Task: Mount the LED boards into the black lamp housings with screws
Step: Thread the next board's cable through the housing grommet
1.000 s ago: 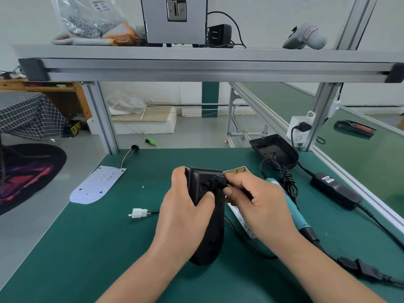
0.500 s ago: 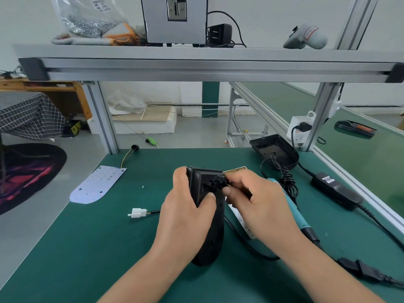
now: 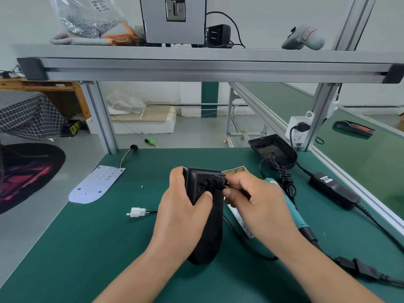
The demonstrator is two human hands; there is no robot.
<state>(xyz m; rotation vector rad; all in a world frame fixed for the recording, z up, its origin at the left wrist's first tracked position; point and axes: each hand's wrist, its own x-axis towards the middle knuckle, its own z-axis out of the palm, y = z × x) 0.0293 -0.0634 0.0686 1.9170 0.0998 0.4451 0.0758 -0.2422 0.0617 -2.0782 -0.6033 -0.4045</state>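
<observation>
- The left hand (image 3: 181, 215) grips a black lamp housing (image 3: 209, 237). The fingers curl round its left edge and the thumb presses on the face turned to the camera.
- This housing stands tilted on its rounded end on the green desk (image 3: 87, 248), in the middle of the view, between both hands.
- The right hand (image 3: 258, 204) is closed in a pinch. Thumb and fingertips hold a small black part (image 3: 215, 182) at the upper end of the housing, where a bit of yellow wire shows.
- A white connector (image 3: 136, 212) lies on the desk just left of the left hand; its wire goes behind that hand.
- One LED board (image 3: 96, 184) lies flat on the desk, well apart to the left — it is outside any housing.
- A second housing (image 3: 273, 150) lies open side up at the far right of the desk.
- A teal electric screwdriver (image 3: 290, 206) lies on the desk behind the right hand, partly hidden by it.
- A small box (image 3: 235, 170) lies behind the held housing — only parts of it show.
</observation>
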